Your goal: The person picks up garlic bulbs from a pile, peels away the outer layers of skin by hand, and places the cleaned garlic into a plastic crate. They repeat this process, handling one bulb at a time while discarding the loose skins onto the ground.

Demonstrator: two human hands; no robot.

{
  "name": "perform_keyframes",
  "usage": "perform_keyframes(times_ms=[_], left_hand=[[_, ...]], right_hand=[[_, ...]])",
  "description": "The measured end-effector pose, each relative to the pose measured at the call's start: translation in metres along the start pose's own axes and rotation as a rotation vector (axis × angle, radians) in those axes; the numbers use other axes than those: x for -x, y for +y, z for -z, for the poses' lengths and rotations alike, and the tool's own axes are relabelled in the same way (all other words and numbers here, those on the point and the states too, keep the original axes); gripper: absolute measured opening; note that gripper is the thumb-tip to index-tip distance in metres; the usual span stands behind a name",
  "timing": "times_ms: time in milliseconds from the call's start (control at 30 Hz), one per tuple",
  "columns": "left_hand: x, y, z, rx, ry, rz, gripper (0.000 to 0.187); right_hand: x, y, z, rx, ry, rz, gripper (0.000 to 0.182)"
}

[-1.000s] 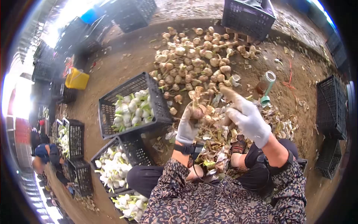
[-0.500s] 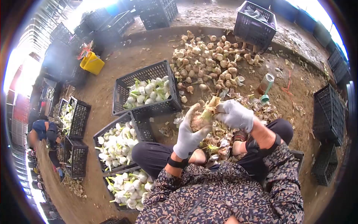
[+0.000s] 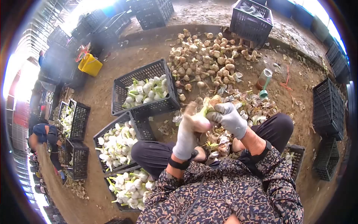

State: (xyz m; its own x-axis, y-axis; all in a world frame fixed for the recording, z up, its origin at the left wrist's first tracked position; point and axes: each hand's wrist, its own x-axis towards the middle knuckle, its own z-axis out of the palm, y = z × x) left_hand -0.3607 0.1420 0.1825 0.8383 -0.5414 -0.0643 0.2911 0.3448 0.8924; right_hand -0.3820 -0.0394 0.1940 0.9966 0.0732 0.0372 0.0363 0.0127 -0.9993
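My left hand (image 3: pixel 185 136), in a pale work glove, is closed round a garlic bulb (image 3: pixel 201 123) held above my lap. The bulb's side shows whitish-pink, and its green stem points up and away from me. My right hand (image 3: pixel 230 120), gloved too, pinches dry brown garlic skin (image 3: pixel 213 101) by the stem, its thumb close against the bulb. Under both hands, between my legs, lies a litter of loose garlic peelings (image 3: pixel 220 140). Part of the bulb is hidden by the left fingers.
Black crates of white garlic (image 3: pixel 143 106) (image 3: pixel 97 130) stand to my left. Ahead lies a heap of unpeeled garlic (image 3: pixel 205 59). A jar with a green lid (image 3: pixel 264 79) stands ahead right. A yellow bucket (image 3: pixel 90 65) and a bending person (image 3: pixel 44 136) are farther left.
The skin round the bulb has come away, baring a paler, smooth side and green stem. My left hand has turned; my right hand has shifted slightly down and left.
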Motion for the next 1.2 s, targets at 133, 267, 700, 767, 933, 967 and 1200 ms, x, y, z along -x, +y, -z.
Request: perform_keyframes(times_ms=[133,267,700,767,933,967,1200], left_hand=[[-0.027,-0.021,0.021,0.940,-0.612,0.444,0.089],[-0.027,-0.028,-0.005,0.197,0.119,-0.056,0.083],[-0.014,-0.031,0.004,-0.050,0.191,0.050,0.041],[-0.013,-0.036,-0.008,-0.131,0.323,-0.028,0.036],[-0.003,-0.046,-0.003,0.099,0.222,0.160,0.038],[-0.001,-0.046,-0.001,0.124,0.192,0.190,0.039],[0.002,-0.072,0.014,0.236,0.069,0.265,0.046]], right_hand=[[0.005,0.019,-0.008,-0.165,0.148,0.030,0.017],[0.001,0.038,-0.007,-0.123,0.416,-0.121,0.016],[0.009,0.036,0.016,1.003,0.277,0.510,0.016],[0.005,0.060,0.018,0.980,0.351,0.475,0.015],[-0.005,0.077,0.010,0.928,0.481,0.372,0.016],[-0.009,0.082,0.009,0.909,0.500,0.343,0.017],[-0.018,0.120,-0.005,0.016,0.459,-0.143,0.013]])
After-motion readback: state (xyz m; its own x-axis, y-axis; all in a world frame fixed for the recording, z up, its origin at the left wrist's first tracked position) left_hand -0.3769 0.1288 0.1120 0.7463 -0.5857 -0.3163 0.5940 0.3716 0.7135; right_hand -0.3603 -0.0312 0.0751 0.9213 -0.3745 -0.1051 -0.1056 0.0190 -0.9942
